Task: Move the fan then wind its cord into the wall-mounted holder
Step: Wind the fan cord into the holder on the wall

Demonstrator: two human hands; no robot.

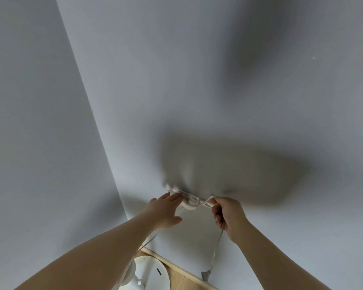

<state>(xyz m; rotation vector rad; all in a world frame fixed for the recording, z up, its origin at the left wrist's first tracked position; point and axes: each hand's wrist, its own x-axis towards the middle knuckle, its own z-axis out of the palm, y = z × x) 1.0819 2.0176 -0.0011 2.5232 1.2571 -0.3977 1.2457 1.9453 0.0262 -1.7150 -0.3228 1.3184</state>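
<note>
A small white wall-mounted holder [188, 200] sits low on the pale wall, with turns of white cord around it. My left hand [166, 210] reaches to its left side, fingers straight and touching the wound cord. My right hand [228, 216] grips the white cord [216, 248] just right of the holder. The cord's free end hangs down from that hand to a grey plug [205, 275]. The fan's round white base [153, 273] stands on the floor below my left forearm; the fan's head is out of view.
Two pale walls meet in a corner [105, 143] to the left of the holder. A wooden skirting strip [176, 266] runs along the wall's foot above light wooden floor. Shadows of my arms fall on the wall.
</note>
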